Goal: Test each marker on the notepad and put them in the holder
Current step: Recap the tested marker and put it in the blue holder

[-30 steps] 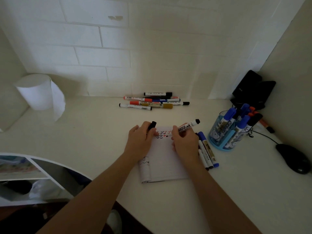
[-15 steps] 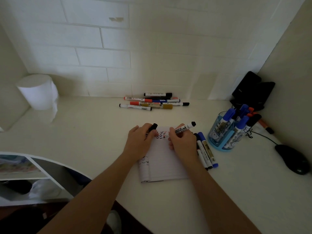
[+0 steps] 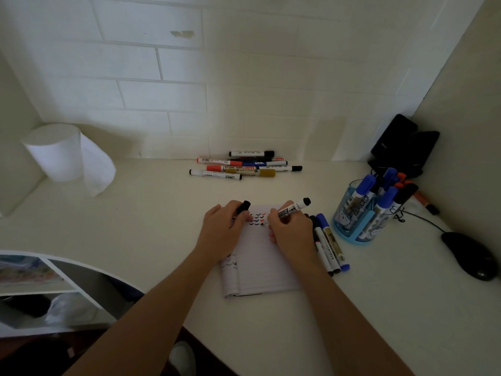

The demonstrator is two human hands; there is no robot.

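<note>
Right hand (image 3: 292, 230): has slid slightly left and toward the person over the notepad (image 3: 260, 264).
Black marker (image 3: 294, 207): its back end now sits lower and further left; its tip has come down from the upper rows of ticks to the lowest row.
Paper roll (image 3: 54, 153): its loose sheet hangs wider than half a second ago.

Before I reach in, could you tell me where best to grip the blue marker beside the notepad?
Take the blue marker mid-barrel, probably from above and its right: it lies flat, other markers lie along its left side, while the desk on its right is bare.
</note>
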